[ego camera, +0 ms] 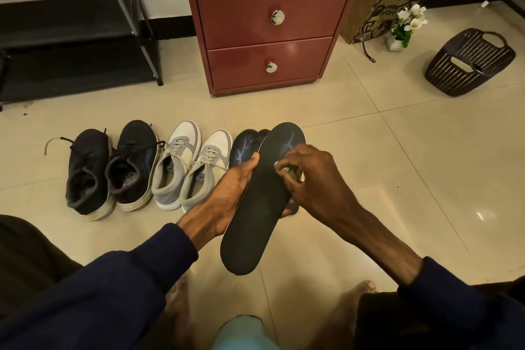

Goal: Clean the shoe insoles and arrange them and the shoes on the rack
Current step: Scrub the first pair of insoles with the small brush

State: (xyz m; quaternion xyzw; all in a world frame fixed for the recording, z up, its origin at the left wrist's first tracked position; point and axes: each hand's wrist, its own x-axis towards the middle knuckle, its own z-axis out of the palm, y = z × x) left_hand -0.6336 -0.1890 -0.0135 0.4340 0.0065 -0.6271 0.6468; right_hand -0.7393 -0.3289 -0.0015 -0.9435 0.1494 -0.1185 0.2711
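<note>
The left hand [230, 193] grips a black insole [261, 201] along its edge, while the right hand [305, 176] pinches a small green wipe [285, 169] against it above the tiled floor [397, 179].

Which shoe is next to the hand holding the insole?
The white and grey shoe at the right end of the row, beside the left hand. Its twin and both black shoes sit farther left.
</note>
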